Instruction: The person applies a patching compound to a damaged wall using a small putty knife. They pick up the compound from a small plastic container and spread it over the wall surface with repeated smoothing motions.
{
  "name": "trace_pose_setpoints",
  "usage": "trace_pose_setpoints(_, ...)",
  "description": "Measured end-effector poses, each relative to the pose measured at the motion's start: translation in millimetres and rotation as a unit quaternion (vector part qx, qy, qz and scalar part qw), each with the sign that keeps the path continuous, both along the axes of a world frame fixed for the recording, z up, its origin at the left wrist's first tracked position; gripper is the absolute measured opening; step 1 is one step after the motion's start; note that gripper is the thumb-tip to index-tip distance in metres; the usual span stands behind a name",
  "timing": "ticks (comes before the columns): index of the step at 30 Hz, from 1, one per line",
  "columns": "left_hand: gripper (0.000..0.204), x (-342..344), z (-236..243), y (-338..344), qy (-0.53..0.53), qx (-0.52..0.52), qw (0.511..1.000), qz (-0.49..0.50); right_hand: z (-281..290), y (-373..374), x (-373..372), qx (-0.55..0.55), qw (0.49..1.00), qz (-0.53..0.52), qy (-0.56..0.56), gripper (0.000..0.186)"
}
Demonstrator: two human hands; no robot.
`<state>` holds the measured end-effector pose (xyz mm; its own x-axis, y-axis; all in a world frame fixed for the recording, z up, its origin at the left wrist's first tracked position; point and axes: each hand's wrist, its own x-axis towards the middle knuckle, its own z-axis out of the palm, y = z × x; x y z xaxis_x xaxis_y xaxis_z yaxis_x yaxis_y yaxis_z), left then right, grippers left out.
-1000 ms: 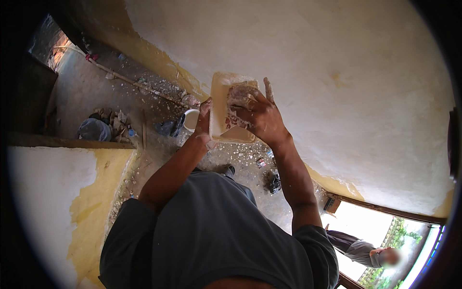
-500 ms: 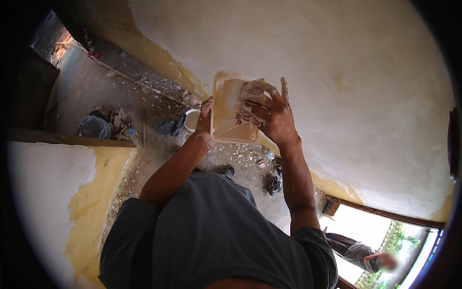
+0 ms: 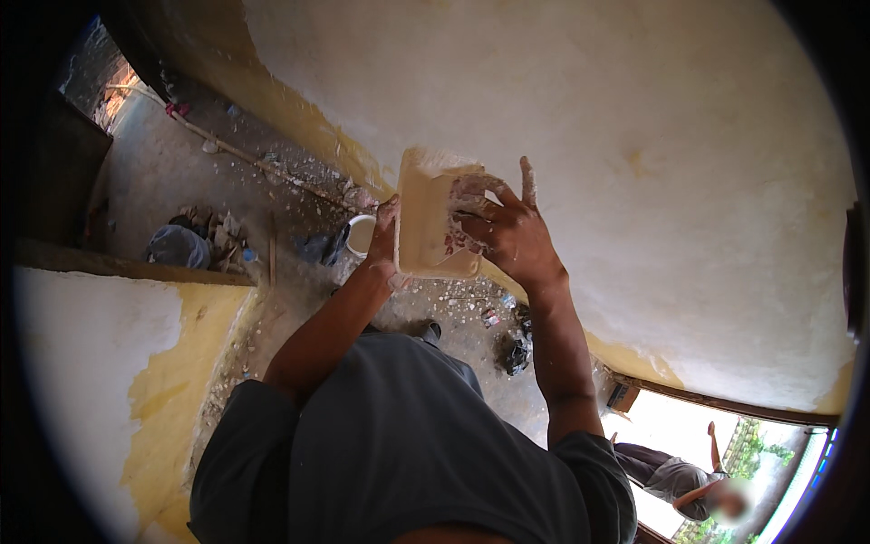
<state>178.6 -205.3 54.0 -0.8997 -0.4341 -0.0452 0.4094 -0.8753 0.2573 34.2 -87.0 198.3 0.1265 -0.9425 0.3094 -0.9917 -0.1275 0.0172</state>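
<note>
So the tub [image 3: 419,238] is up around 12 o'clock in the view, just above the middle, held clear of the floor with its open side facing the wearer. Left hand [image 3: 384,243] has it from 9 o'clock, thumb over that long edge; the fingers must be round the back or underneath, but they're hidden, so can't tell how wide they're spread.

Right hand [image 3: 518,238] comes in from 3 o'clock, fingers bent over what looks like a flat scraper [image 3: 450,243] with reddish marks, caked in pale muck. Looks like a pinch, one finger poking up toward 12 and off the thing. Can't see where the thumb presses.

Handling-wise, I'd guess the tub is thin plastic: light, a bit bendy in the walls, not something that would shatter. The pale smears probably make the rim slick, and any weight of wet stuff inside would want to tip it, so I'd grab mid-edge at 9 with a palm below. The scraper seems thin and flexible; I'd hold it flat by its 3 o'clock edge.

White bucket [image 3: 350,238] sits on the floor between the tub's 8 and 9 o'clock, black bag [image 3: 517,354] about 5.
</note>
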Motion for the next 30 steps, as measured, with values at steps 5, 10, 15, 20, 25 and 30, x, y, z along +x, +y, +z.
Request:
trace_pose_setpoints(5, 0.059, 5, 24, 5, 0.024, 0.053, 0.998, -0.030, 24, 12, -13, 0.022, 0.999, -0.032, 0.027, 0.019)
trace_pose_setpoints(10, 0.066, 5, 22, 3, 0.007, 0.051, 0.999, -0.017, 9, 15, -15, 0.051, 0.998, -0.030, 0.038, 0.018)
trace_pose_setpoints(15, 0.065, 2, -3, -2, -0.033, 0.047, 0.998, 0.005, -4, 13, -13, -0.021, 0.999, -0.027, -0.003, 0.017)
trace_pose_setpoints(20, 0.059, 5, -2, -1, 0.042, 0.028, 0.998, -0.022, -8, 8, -9, -0.004, 0.999, -0.027, -0.027, 0.020)
trace_pose_setpoints(25, 0.060, 0, 4, 6, 0.000, 0.054, 0.999, 0.000, -8, -3, 2, -0.003, 1.000, -0.011, -0.021, 0.022)
trace_pose_setpoints(30, 0.061, -3, 19, 8, 0.046, 0.021, 0.999, -0.007, -14, -11, 4, -0.002, 1.000, 0.001, -0.027, 0.022)
